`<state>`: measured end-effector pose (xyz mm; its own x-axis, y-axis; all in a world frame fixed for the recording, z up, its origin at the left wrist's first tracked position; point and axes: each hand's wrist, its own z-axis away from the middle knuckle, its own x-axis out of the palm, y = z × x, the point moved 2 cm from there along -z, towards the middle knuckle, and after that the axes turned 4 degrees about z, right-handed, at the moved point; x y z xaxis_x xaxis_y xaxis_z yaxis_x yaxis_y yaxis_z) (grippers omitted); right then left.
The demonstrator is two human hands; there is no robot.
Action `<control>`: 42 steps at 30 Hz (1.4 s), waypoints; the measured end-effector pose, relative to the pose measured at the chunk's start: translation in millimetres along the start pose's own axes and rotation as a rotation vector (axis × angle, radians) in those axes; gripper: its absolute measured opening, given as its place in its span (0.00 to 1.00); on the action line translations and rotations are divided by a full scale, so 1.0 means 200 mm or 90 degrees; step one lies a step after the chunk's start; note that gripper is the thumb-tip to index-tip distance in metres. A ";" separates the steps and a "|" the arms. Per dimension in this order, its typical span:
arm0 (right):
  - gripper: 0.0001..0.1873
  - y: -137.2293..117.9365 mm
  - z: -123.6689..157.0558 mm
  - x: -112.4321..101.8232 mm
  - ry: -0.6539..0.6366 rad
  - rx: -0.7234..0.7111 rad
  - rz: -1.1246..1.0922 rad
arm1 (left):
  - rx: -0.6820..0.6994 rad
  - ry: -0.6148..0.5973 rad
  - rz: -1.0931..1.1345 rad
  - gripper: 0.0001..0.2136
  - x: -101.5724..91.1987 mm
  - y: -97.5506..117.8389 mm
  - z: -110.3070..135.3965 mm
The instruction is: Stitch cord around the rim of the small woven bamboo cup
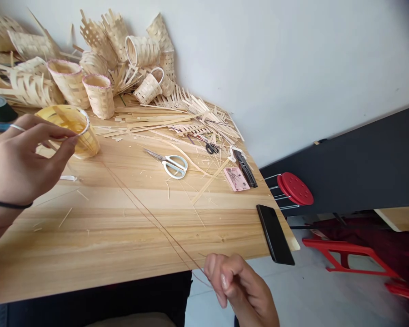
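Observation:
My left hand (34, 154) is closed in a pinch at the white-edged rim of a yellow woven basket (88, 144), on the left of the table. Fingers hide part of that rim. From near the basket a thin brown thread (150, 212), doubled for much of its length, runs slantwise across the tabletop. Its other end is at my right hand (238, 284), which is closed on it just past the table's front edge. Whether a needle is in either hand I cannot tell.
Scissors (176, 166) lie mid-table. Behind them are wood strips (150, 117) and several woven baskets (100, 97). A green thread spool (0, 109) stands left. At right lie a pink box (236, 178), a black-handled tool (246, 169) and a phone (275, 234). Red stools (295, 188) stand beyond.

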<state>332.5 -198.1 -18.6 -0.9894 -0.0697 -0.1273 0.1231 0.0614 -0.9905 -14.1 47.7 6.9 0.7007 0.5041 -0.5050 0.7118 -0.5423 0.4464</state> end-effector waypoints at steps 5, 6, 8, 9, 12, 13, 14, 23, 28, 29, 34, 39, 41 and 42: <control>0.14 -0.04 0.04 -0.06 0.013 0.049 0.147 | 0.007 -0.003 -0.004 0.14 0.00 0.00 0.00; 0.14 -0.06 0.04 -0.07 0.017 0.045 0.190 | 0.009 -0.003 -0.001 0.14 0.00 0.00 0.00; 0.12 -0.08 0.05 -0.09 0.026 0.025 0.276 | 0.003 -0.007 0.001 0.14 0.01 0.01 0.00; 0.11 -0.09 0.05 -0.09 0.030 0.013 0.317 | -0.002 -0.010 -0.001 0.14 0.01 0.01 0.00; 0.04 -0.09 0.05 -0.10 0.042 -0.028 0.445 | -0.017 -0.018 -0.004 0.13 0.00 0.03 0.00; 0.04 -0.09 0.05 -0.11 0.041 -0.048 0.485 | -0.020 -0.021 -0.002 0.13 0.00 0.03 0.00; 0.05 -0.08 0.05 -0.11 0.039 -0.070 0.518 | -0.021 -0.025 -0.001 0.13 0.01 0.03 0.00; 0.10 -0.01 -0.06 -0.06 0.004 -0.196 0.674 | -0.003 -0.008 -0.001 0.12 0.01 -0.01 0.00; 0.08 0.05 -0.10 -0.11 0.038 -0.153 0.648 | 0.035 0.010 0.002 0.09 0.00 -0.03 0.00; 0.08 0.07 -0.11 -0.13 0.058 -0.130 0.631 | 0.046 0.007 0.005 0.09 0.00 -0.04 0.01; 0.11 0.17 -0.15 -0.21 0.068 -0.026 0.550 | 0.083 -0.011 0.025 0.05 0.01 -0.03 0.01; 0.13 0.17 -0.18 -0.19 0.105 -0.070 0.581 | 0.069 -0.024 0.023 0.05 0.01 -0.01 0.02; 0.11 0.15 -0.18 -0.15 0.140 -0.111 0.595 | 0.065 -0.028 0.027 0.05 0.01 0.00 0.02; 0.10 0.14 -0.17 -0.13 0.137 -0.131 0.596 | 0.063 -0.028 0.030 0.04 0.01 0.00 0.02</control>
<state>358.3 -160.9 -41.0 -0.4939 0.2773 -0.8241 0.8694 0.1736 -0.4626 -12.8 46.8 2.6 0.7286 0.4477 -0.5184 0.6685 -0.6296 0.3958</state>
